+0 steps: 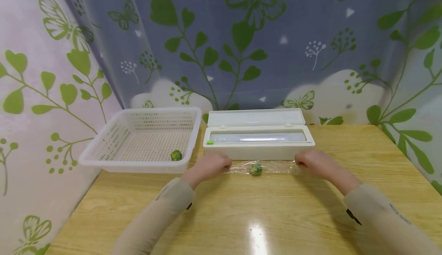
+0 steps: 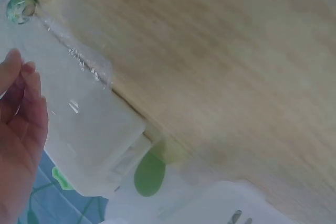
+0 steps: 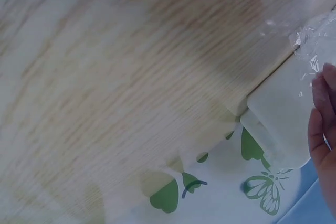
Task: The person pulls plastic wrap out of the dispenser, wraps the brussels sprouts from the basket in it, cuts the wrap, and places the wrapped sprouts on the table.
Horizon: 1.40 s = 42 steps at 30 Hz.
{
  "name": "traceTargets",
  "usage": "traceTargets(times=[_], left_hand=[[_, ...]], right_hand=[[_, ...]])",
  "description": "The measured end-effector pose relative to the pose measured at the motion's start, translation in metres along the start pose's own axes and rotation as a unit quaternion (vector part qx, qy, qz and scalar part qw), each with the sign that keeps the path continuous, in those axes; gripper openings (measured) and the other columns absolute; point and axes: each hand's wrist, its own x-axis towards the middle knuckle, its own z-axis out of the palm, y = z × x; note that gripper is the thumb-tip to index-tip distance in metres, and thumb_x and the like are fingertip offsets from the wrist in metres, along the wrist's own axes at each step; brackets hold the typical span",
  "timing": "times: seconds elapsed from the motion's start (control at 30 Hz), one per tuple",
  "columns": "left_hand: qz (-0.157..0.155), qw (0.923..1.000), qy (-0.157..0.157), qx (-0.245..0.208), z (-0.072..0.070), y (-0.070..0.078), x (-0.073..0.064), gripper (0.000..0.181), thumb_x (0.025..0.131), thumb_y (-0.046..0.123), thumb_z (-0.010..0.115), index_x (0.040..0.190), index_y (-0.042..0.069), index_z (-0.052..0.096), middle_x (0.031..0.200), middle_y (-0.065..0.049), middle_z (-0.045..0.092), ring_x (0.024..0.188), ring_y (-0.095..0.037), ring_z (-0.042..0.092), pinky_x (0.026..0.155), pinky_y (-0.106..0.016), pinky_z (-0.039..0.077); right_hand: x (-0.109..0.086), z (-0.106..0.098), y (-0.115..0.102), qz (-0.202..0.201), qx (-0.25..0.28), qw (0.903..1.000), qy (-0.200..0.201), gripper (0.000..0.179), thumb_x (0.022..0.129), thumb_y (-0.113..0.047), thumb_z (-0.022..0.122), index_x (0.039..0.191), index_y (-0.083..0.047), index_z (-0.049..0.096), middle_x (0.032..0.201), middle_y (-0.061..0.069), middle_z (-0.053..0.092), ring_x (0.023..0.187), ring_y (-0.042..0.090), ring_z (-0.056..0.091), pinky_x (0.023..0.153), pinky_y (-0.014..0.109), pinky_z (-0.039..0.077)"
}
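A sheet of clear cling film [image 1: 276,166] stretches between the two hands in front of the white dispenser box. In its middle sits a small round green vegetable [image 1: 256,169], which looks like a Brussels sprout; it shows at the upper left of the left wrist view. My left hand [image 1: 215,163] pinches the film's left end with thumb and fingertips. At the other end my right hand [image 1: 313,163] grips the film with curled fingers. The dispenser box [image 1: 262,153] stands just behind, lid raised, a film roll [image 1: 257,137] inside.
To the left stands a white plastic basket [image 1: 138,166] holding another small green vegetable [image 1: 176,155]. A bright green tab [image 1: 210,142] sits at the box's left end. The wooden table [image 1: 221,216] meets a leaf-patterned curtain [image 1: 214,74] at the back.
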Motion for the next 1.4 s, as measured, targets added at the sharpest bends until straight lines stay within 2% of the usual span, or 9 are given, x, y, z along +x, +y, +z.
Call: traceTargets(times=[0.17, 0.23, 0.4, 0.53, 0.7, 0.9, 1.03, 1.23, 1.4], left_hand=[[-0.001, 0.9989, -0.047, -0.008, 0.004, 0.001, -0.001, 0.012, 0.084, 0.01, 0.059, 0.073, 0.015, 0.057, 0.073, 0.006, 0.054, 0.065, -0.008, 0.048, 0.057, -0.02, 0.04], [-0.021, 0.9981, -0.058, -0.004, 0.007, 0.001, 0.0, 0.01, 0.084, 0.012, 0.059, 0.075, 0.013, 0.056, 0.073, 0.004, 0.054, 0.065, -0.01, 0.049, 0.057, -0.021, 0.041], [-0.099, 0.9914, -0.077, -0.039, 0.014, 0.0, 0.004, 0.013, 0.082, 0.015, 0.062, 0.09, 0.008, 0.055, 0.081, -0.001, 0.055, 0.071, -0.014, 0.053, 0.061, -0.024, 0.045], [-0.127, 0.9856, -0.088, -0.069, 0.019, -0.001, 0.003, 0.027, 0.077, 0.02, 0.068, 0.095, 0.006, 0.054, 0.084, -0.002, 0.054, 0.075, -0.015, 0.054, 0.067, -0.025, 0.046], [-0.124, 0.9847, -0.105, -0.063, 0.014, -0.002, 0.001, 0.017, 0.074, 0.017, 0.071, 0.082, 0.009, 0.058, 0.078, 0.001, 0.05, 0.069, -0.014, 0.05, 0.062, -0.025, 0.044], [-0.119, 0.9903, -0.059, 0.041, 0.021, -0.003, -0.004, 0.007, 0.078, 0.012, 0.063, 0.072, 0.012, 0.059, 0.076, 0.0, 0.05, 0.069, -0.015, 0.048, 0.061, -0.027, 0.043], [-0.111, 0.9905, -0.034, 0.074, 0.023, -0.006, -0.007, 0.006, 0.081, 0.014, 0.061, 0.077, 0.011, 0.059, 0.079, -0.001, 0.054, 0.075, -0.017, 0.052, 0.066, -0.029, 0.045], [-0.085, 0.9942, -0.035, -0.057, 0.014, -0.012, -0.009, 0.009, 0.086, 0.005, 0.052, 0.078, 0.009, 0.051, 0.07, -0.001, 0.053, 0.064, -0.017, 0.052, 0.059, -0.029, 0.044], [-0.055, 0.9825, -0.031, -0.175, 0.007, -0.017, -0.015, 0.008, 0.089, 0.003, 0.048, 0.088, 0.001, 0.056, 0.081, -0.007, 0.058, 0.074, -0.017, 0.055, 0.067, -0.029, 0.046]], right_hand=[[0.001, 0.003, 0.001, 0.012, 0.037, 0.998, -0.05, 0.018, 0.075, -0.001, 0.065, 0.069, -0.012, 0.052, 0.06, -0.008, 0.046, 0.051, 0.005, 0.037, 0.047, 0.022, 0.034], [0.003, 0.004, 0.001, 0.034, 0.065, 0.9951, -0.066, 0.013, 0.075, -0.001, 0.065, 0.081, -0.005, 0.055, 0.063, -0.005, 0.051, 0.054, 0.007, 0.045, 0.049, 0.024, 0.039], [0.008, 0.01, 0.003, 0.075, 0.118, 0.9862, -0.088, 0.037, 0.072, -0.001, 0.069, 0.103, 0.007, 0.053, 0.065, -0.004, 0.054, 0.056, 0.007, 0.049, 0.052, 0.026, 0.042], [0.013, 0.017, 0.001, 0.076, 0.094, 0.9875, -0.102, 0.03, 0.069, -0.006, 0.072, 0.095, 0.003, 0.06, 0.062, -0.006, 0.051, 0.055, 0.005, 0.044, 0.052, 0.024, 0.039], [0.015, 0.016, -0.001, 0.056, 0.062, 0.9922, -0.092, 0.01, 0.069, -0.005, 0.071, 0.073, -0.007, 0.063, 0.061, -0.008, 0.05, 0.055, 0.006, 0.041, 0.052, 0.025, 0.038], [0.013, 0.021, -0.003, 0.028, 0.07, 0.9943, -0.076, 0.025, 0.074, -0.004, 0.067, 0.059, -0.013, 0.048, 0.058, -0.009, 0.04, 0.054, 0.006, 0.035, 0.05, 0.023, 0.032], [0.009, 0.023, -0.001, 0.059, 0.116, 0.9895, -0.062, 0.028, 0.079, -0.003, 0.061, 0.06, -0.012, 0.043, 0.055, -0.007, 0.034, 0.052, 0.006, 0.03, 0.048, 0.022, 0.028], [0.0, 0.016, 0.007, 0.076, 0.177, 0.9795, -0.061, 0.017, 0.08, 0.002, 0.059, 0.068, -0.008, 0.05, 0.061, -0.006, 0.042, 0.055, 0.006, 0.036, 0.049, 0.023, 0.033], [-0.002, 0.007, 0.011, 0.04, 0.186, 0.98, -0.058, 0.015, 0.08, 0.006, 0.056, 0.07, -0.005, 0.056, 0.062, -0.007, 0.046, 0.056, 0.004, 0.039, 0.049, 0.023, 0.036]])
